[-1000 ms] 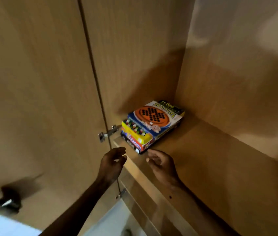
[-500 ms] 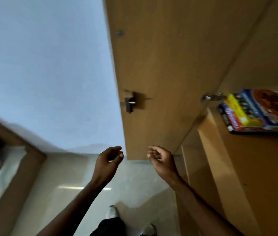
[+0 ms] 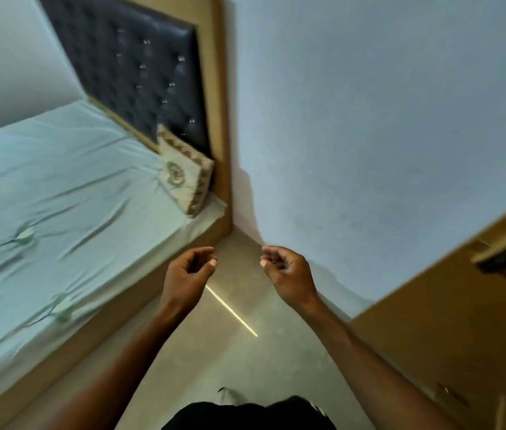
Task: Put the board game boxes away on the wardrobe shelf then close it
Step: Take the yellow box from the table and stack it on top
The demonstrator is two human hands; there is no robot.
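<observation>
My left hand [image 3: 188, 276] and right hand [image 3: 289, 274] hung side by side in front of me over the floor [image 3: 230, 352], apart from each other, both empty with fingers loosely curled. The wardrobe door [image 3: 450, 330] stood open at the right, its hinge [image 3: 502, 254] showing, and the boxes and shelf were out of view. The bed [image 3: 53, 212] lay to the left, a pillow [image 3: 185, 173] propped against its dark headboard [image 3: 140, 69].

Tan wooden wardrobe door [image 3: 450, 336] at right (hinge [image 3: 502, 254] exposed), swung open
</observation>
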